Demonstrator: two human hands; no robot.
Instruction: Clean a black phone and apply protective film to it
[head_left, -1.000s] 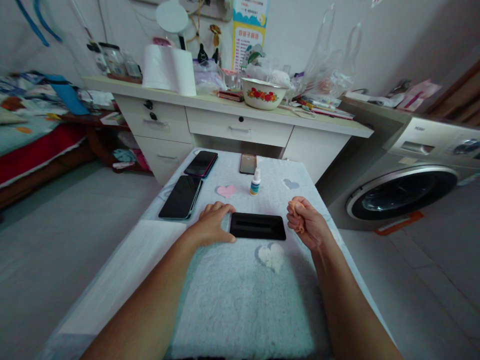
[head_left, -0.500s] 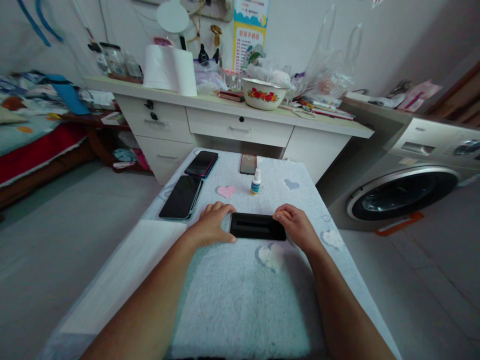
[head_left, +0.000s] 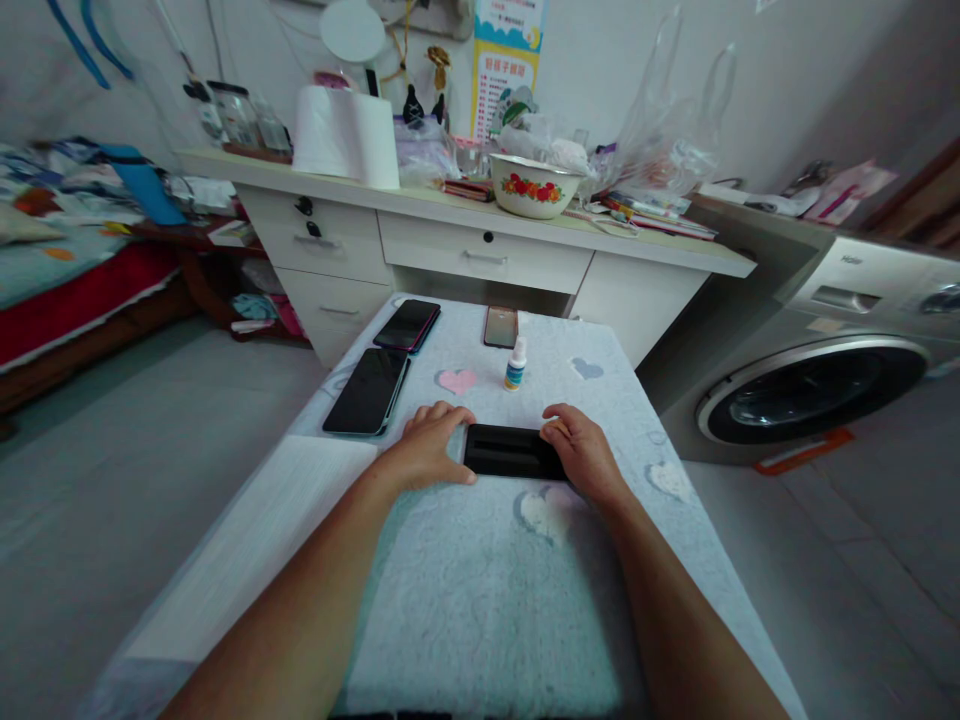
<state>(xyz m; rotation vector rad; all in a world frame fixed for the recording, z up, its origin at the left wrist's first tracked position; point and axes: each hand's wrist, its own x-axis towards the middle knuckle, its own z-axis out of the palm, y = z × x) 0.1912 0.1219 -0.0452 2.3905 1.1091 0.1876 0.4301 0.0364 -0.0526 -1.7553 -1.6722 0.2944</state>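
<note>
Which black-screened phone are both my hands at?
The crosswise phone, left hand at its left end, right hand over its right; the other two lie farther left.

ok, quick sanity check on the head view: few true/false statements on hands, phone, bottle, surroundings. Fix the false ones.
1. The left hand spans the left end of the black phone. True.
2. The small bottle lies on its side. False: the small bottle stands upright.
3. The right hand is at the phone's right end. True.
4. The washing machine is left of the table. False: the washing machine is right of the table.
5. The white bowl bears red flowers. True.
</note>
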